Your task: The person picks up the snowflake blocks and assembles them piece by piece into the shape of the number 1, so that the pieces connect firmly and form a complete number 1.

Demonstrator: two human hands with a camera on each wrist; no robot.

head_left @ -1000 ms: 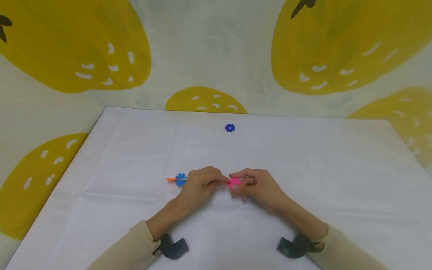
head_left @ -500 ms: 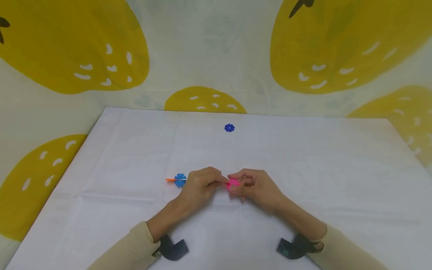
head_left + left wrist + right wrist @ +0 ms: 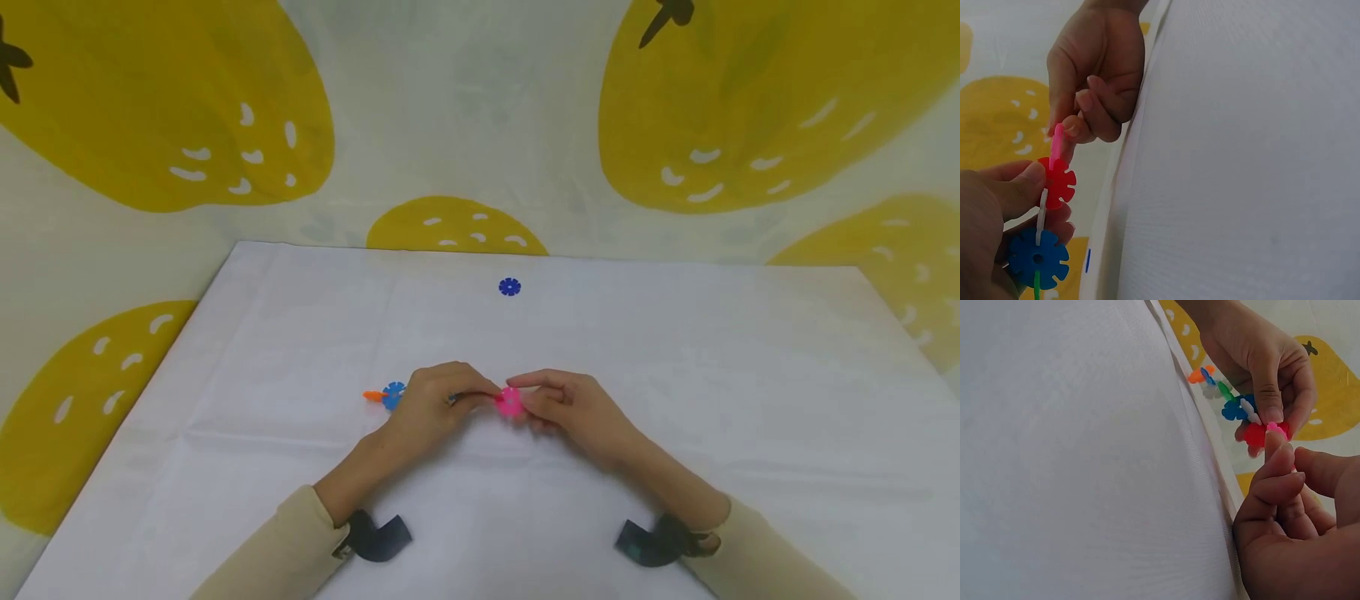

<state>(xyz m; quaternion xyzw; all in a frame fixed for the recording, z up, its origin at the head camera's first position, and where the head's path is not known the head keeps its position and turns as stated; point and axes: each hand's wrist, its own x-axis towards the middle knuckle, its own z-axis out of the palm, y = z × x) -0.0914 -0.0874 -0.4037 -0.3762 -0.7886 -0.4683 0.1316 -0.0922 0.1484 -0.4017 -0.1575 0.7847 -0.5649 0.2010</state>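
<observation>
A chain of interlocking notched plastic discs, snowflake building pieces, stretches between my hands. My left hand [image 3: 435, 404] pinches the red disc [image 3: 1061, 183] near the chain's right end. My right hand [image 3: 581, 408] holds the edge of the pink disc [image 3: 511, 402], which is slotted into the red one. Behind the left hand the chain runs on with a white disc [image 3: 1249, 411], a blue disc [image 3: 1039, 259], a green disc [image 3: 1225, 392], a pale clear disc, another blue disc [image 3: 393, 396] and an orange disc [image 3: 372, 397]. Fingers hide part of it in the head view.
A single dark blue disc [image 3: 510, 287] lies flat near the far edge of the white-covered table [image 3: 712, 350]. Behind the table hangs a pale cloth [image 3: 465, 108] with yellow fruit shapes. Dark straps sit at both wrists.
The pink disc has turned to show more of its face and shifted slightly left. My right fingers have moved toward its right edge. The chain's left end tilts a little differently.
</observation>
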